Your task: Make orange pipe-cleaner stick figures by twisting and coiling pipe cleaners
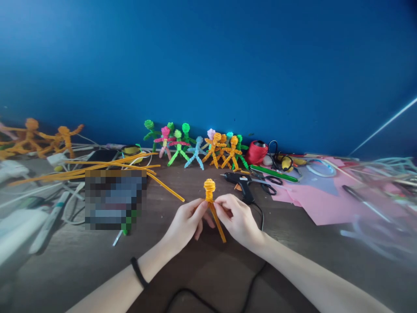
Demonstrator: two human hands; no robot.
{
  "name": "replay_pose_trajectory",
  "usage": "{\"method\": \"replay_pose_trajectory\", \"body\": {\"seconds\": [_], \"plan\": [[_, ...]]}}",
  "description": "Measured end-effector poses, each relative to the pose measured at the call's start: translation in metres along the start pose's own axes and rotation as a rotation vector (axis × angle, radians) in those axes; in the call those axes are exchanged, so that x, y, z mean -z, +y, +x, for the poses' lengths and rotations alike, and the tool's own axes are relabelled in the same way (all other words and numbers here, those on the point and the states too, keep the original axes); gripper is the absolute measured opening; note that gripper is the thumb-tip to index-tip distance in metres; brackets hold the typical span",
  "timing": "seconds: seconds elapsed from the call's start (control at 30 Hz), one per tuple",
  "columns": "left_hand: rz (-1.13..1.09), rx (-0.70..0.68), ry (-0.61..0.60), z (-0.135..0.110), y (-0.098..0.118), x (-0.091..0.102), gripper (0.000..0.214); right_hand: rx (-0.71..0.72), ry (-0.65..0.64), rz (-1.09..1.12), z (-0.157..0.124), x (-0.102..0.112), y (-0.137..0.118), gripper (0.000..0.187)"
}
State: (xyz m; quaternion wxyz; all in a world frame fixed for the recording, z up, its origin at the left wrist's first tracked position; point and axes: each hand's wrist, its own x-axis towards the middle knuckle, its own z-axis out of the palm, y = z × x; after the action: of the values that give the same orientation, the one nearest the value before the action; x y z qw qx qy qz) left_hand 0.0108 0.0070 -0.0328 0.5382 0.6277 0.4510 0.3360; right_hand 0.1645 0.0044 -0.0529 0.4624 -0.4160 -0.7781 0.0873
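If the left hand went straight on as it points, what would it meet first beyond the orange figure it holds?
Probably the right hand, close beside the orange figure, though depth is unclear.

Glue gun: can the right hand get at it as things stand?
Likely yes: the glue gun lies just beyond the right hand, with nothing apparent between them. That hand is pinching at the orange figure, though, so it would probably have to let go first.
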Motion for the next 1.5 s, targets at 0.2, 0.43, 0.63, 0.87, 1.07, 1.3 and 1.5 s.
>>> {"method": "replay_pose_trajectory", "body": {"seconds": [0.2, 0.43, 0.63, 0.87, 1.07, 1.3, 1.5], "plan": [[-0.006, -0.003, 0.006, 0.0001, -0.0011, 0.0004, 0.034, -0.016, -0.003, 0.002, 0.0009, 0.0004, -0.0005, 0.007], [-0.026, 0.023, 0.014, 0.0002, 0.0006, 0.0008, 0.035, -0.013, -0.003, 0.007, 0.0012, 0.0004, 0.0002, 0.007], [-0.03, 0.019, 0.015, -0.0002, 0.001, 0.0011, 0.036, 0.07, -0.01, -0.045, 0.0011, 0.0022, 0.0002, 0.011], [-0.009, -0.008, -0.005, -0.0012, -0.0019, 0.0021, 0.036, 0.159, -0.059, -0.129, -0.0002, 0.0035, 0.0031, 0.02], [-0.022, -0.009, -0.015, -0.0006, -0.0033, 0.0027, 0.036, 0.238, -0.062, -0.175, 0.0015, 0.0059, 0.004, 0.025], [-0.042, -0.01, -0.035, -0.0008, -0.0008, 0.003, 0.035, 0.34, -0.1, -0.294, 0.002, 0.0057, 0.008, 0.026], [-0.022, -0.012, -0.013, -0.0013, 0.0001, 0.0024, 0.031, 0.327, -0.104, -0.274, 0.0012, 0.0054, 0.0073, 0.028]]}}
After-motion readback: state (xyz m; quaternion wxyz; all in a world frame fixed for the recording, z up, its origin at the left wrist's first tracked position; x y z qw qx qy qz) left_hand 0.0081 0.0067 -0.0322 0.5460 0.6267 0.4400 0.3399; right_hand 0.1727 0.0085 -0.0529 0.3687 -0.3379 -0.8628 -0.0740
